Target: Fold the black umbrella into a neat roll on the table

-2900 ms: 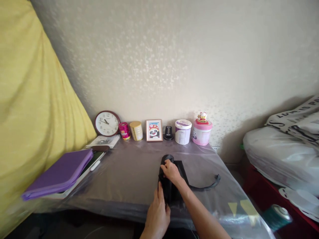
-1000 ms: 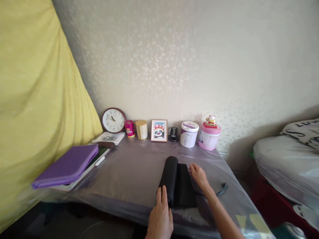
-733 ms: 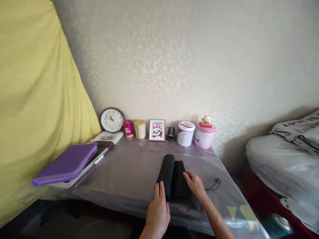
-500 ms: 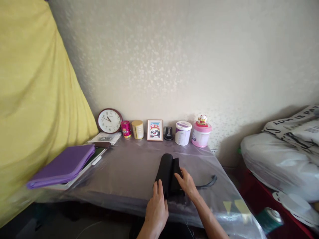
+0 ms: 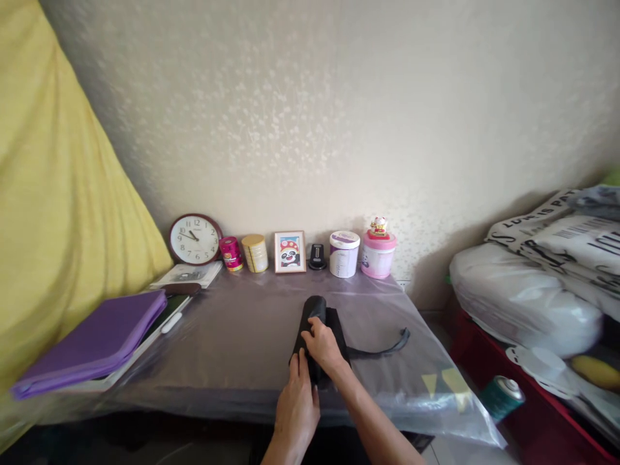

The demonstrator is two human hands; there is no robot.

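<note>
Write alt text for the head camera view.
The left hand at the near end and the right hand on top hold a rolled black cloth with a strap trailing right, on a plastic-covered table. A wall clock, framed panda picture and white canister stand along the wall behind.

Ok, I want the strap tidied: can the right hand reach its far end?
Probably yes: the right hand is on the black roll, and the strap runs rightward from it along the plastic sheet, nothing lying across it.
</note>
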